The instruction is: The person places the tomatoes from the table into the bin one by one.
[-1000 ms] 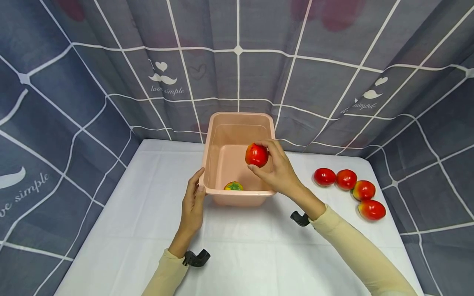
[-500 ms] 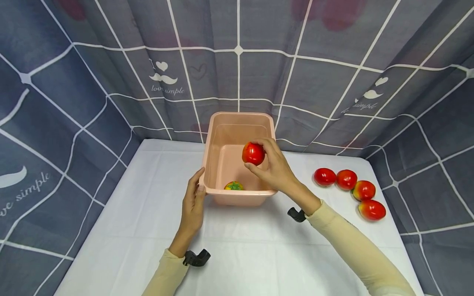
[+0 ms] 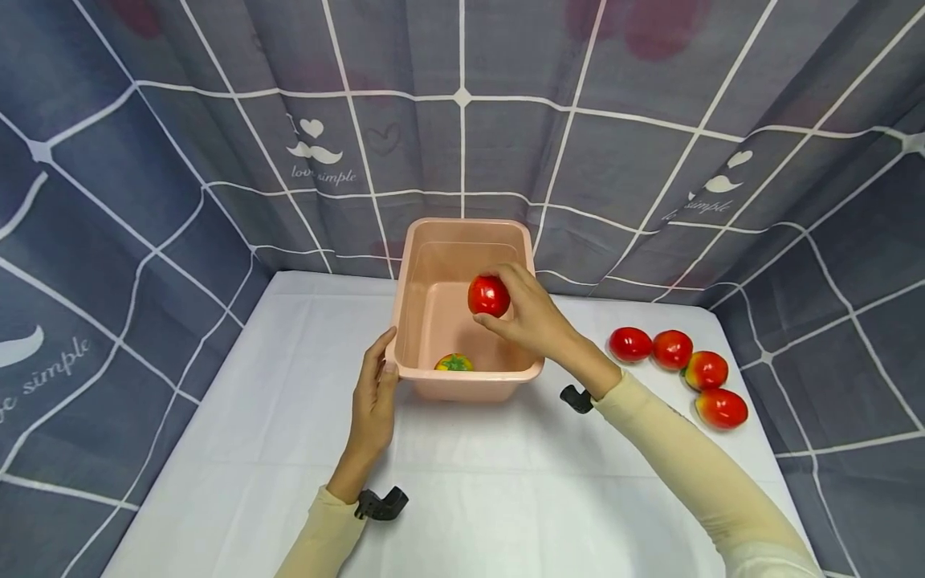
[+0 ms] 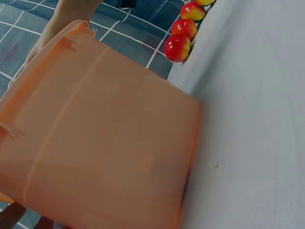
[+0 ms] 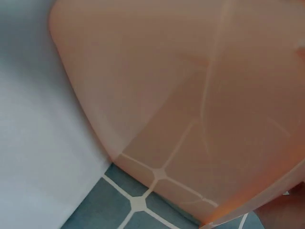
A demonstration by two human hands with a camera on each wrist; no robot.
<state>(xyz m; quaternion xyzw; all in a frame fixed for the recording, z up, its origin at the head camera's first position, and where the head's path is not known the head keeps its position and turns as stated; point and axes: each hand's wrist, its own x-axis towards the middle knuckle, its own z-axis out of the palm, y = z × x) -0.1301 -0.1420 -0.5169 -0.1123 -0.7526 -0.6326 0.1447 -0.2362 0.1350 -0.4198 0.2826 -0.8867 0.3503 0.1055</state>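
In the head view my right hand [image 3: 531, 317] holds a glossy red tomato [image 3: 488, 296] between thumb and fingers, over the inside of a pink plastic bin [image 3: 462, 375]. Another tomato [image 3: 454, 363], yellow-red with a green star-shaped top, lies inside by the near wall, partly hidden by the rim. My left hand [image 3: 373, 401] rests its fairly straight fingers against the bin's left rim near the front corner. The left wrist view shows the bin's outer wall [image 4: 109, 129], with dark fingertips [image 4: 16, 214] beside it at lower left. The bin's wall [image 5: 143, 81] also fills most of the right wrist view.
Several red tomatoes sit in a curved row on the white-covered table [image 3: 275, 466] at the right, the nearest tomato [image 3: 723, 409] close to the table's right edge. A grey checked curtain [image 3: 426, 144] encloses the back and both sides.
My right hand has shifted slightly left over the bin with the tomato still in its grip. The left hand and the bin have stayed in place.
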